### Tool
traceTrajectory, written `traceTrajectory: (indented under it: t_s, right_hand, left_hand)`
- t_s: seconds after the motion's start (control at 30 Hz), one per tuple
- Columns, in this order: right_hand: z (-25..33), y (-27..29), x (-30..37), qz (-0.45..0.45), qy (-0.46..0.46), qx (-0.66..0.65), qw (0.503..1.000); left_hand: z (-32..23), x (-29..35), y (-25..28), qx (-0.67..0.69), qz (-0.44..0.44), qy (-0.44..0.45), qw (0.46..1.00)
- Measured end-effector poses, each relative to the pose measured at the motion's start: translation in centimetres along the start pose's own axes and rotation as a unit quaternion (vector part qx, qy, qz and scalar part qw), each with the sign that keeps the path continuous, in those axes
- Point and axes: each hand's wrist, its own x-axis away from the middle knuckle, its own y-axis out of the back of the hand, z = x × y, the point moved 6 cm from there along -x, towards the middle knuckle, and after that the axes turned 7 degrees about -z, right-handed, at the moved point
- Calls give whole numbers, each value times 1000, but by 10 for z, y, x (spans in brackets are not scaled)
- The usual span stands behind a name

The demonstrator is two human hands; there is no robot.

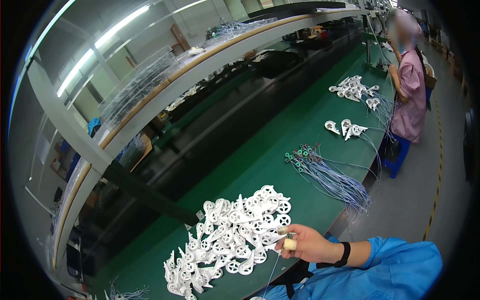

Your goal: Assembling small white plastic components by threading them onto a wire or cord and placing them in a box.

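Note:
My right hand [307,243], with pale yellow covers on the fingertips and a black band at the wrist, is closed in a pinch. Between its fingers is a thin blue-grey cable [271,274] with a small dark green end piece [289,236]. The cable hangs down toward the lower edge of the picture. Beside the fingertips, on the green bench, lies a large heap of white plastic housings [235,232], each with a round spoked part and a tapering arm. The nearest housings partly pass behind my fingers. My left hand is not in view.
Farther along the green bench [320,192] lies a bundle of cables [330,175] with green and dark ends. Beyond are white housings with cables [352,129]. A co-worker in pink [411,95] sits on a blue stool [398,156]. A dark conveyor and a shelf [192,62] run alongside.

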Motion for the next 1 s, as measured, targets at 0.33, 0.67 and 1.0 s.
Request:
traceTrajectory:
  t_s: [0.33,0.67,1.0]
  right_hand:
    - [1,-10,18,92,69,196,974]
    - [24,-46,47,145,330,579,731]
    - [41,-69,47,60,431,619,654]
  left_hand:
    - [61,16,-8,448,156,395,787]
    - [16,-38,-106,302,216,229,900]
    - [-20,-39,-127,197,203,58,957]
